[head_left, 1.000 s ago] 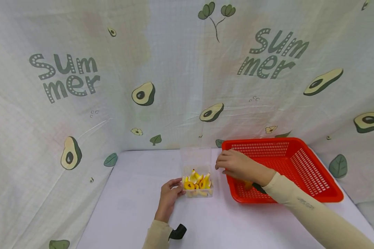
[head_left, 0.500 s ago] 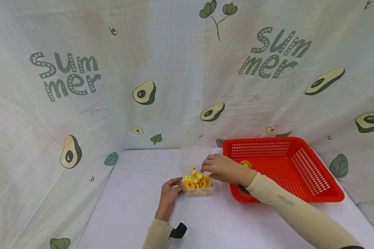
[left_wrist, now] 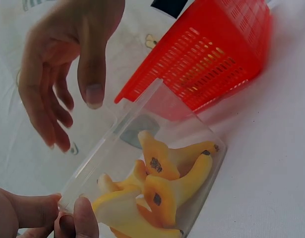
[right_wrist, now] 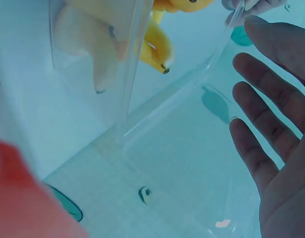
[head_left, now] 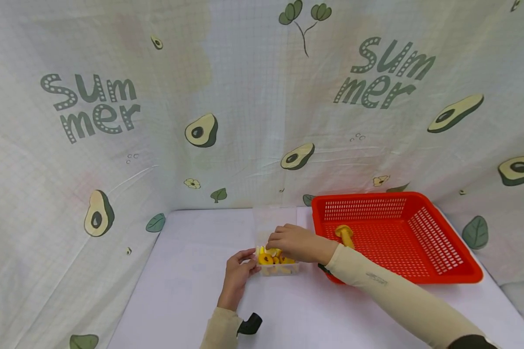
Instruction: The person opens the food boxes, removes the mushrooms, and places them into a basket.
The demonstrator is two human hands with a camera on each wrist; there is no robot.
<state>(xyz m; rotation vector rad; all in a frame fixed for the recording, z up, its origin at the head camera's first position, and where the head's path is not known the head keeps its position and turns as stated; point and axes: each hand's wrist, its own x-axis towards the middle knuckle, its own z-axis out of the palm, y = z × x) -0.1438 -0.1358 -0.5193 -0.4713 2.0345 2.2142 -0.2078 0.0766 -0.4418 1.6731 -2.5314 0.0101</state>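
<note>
A small clear plastic box (head_left: 279, 270) stands on the table with its transparent lid (head_left: 274, 220) raised at the back. Inside lie several yellow, banana-shaped pieces (left_wrist: 192, 173) with dark tips and dark spots. My left hand (head_left: 237, 278) pinches the box's left rim between thumb and fingers. Over the box hovers my right hand (head_left: 299, 243), fingers loosely bent and apart with nothing between them; its fingertips are above the pieces, partly hiding them in the head view. The right wrist view shows the same spread fingers (right_wrist: 266, 119) beside the clear wall.
A red perforated basket (head_left: 419, 252) stands to the right of the box. In its left part lies a yellow mushroom-shaped thing (head_left: 344, 233). A white cloth printed with avocados (head_left: 297, 157) hangs behind the table (head_left: 179, 271).
My right hand has moved left from the basket's edge to over the box. The yellow mushroom-shaped thing in the basket has come into view. My left hand has stayed at the rim.
</note>
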